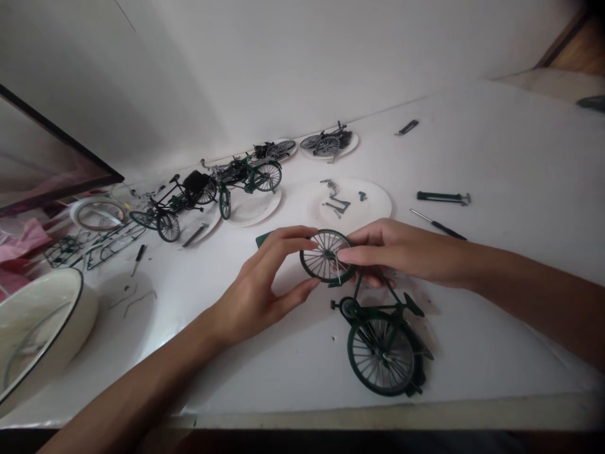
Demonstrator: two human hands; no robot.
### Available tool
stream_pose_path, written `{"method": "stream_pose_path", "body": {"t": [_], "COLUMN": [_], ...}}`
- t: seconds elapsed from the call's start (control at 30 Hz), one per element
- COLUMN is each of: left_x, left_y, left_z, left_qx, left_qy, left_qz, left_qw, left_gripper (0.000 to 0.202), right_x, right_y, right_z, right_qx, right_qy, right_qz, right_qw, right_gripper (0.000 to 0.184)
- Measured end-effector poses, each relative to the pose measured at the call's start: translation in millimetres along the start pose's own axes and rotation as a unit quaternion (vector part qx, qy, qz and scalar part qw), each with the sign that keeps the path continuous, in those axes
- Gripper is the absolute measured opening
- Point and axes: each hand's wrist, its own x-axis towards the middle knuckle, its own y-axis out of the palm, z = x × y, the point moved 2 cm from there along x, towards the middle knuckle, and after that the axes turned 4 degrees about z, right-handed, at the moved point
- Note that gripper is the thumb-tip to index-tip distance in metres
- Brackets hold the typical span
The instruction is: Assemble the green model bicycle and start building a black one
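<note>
Delicately, the left hand and right hand pinched a thin-spoked, dark green model bicycle wheel between their fingertips, just above a one-wheeled metal model bicycle on the white table; farther off lay a white plate of parts and more model bicycles.

Basin cut off at left edge, wheel partly behind hands, plate's tiny parts unclear

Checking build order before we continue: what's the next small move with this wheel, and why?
Probably seat the spoked wheel between the fork legs of the green model bicycle. The left hand and right hand hold it right at the fork's end, and the bicycle has only its other wheel fitted.
</note>
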Motion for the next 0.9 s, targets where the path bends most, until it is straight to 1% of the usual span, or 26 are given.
{"method": "stream_pose_path", "body": {"t": [0.23, 0.33, 0.37, 0.43, 0.53, 0.63, 0.73, 0.9], "left_x": [0, -1, -1, 0, 0, 0, 0, 1], "left_y": [0.3, -1.8, -2.6, -3.4, -0.9, 3.8, 6.1, 5.2], "left_z": [2, 1, 0, -3, -11, -19, -24, -25], "left_qx": [-0.002, 0.027, 0.048, 0.101, 0.171, 0.204, 0.212, 0.196], "left_qy": [0.006, 0.014, 0.028, 0.077, 0.155, 0.191, 0.2, 0.191], "left_qz": [-0.002, -0.003, -0.004, -0.005, 0.011, 0.041, 0.055, 0.057], "left_qw": [1.0, 1.0, 0.998, 0.992, 0.973, 0.959, 0.955, 0.96], "left_gripper": [0.042, 0.042, 0.043, 0.047, 0.052, 0.049, 0.044, 0.042], "right_x": [1, 0, 0, -1, -2, -2, -1, 0], "right_y": [0, 1, 2, 3, 3, 3, 2, 2], "right_z": [0, 2, 3, 6, 7, 6, 4, 4], "right_qx": [0.009, 0.011, 0.011, 0.008, -0.001, -0.015, -0.023, -0.02], "right_qy": [-0.001, 0.006, 0.01, 0.018, 0.027, 0.028, 0.021, 0.024], "right_qz": [0.005, 0.0, -0.003, -0.01, -0.021, -0.025, -0.018, -0.019], "right_qw": [1.0, 1.0, 1.0, 1.0, 0.999, 0.999, 0.999, 0.999], "right_gripper": [0.024, 0.024, 0.025, 0.027, 0.03, 0.033, 0.032, 0.034]}}
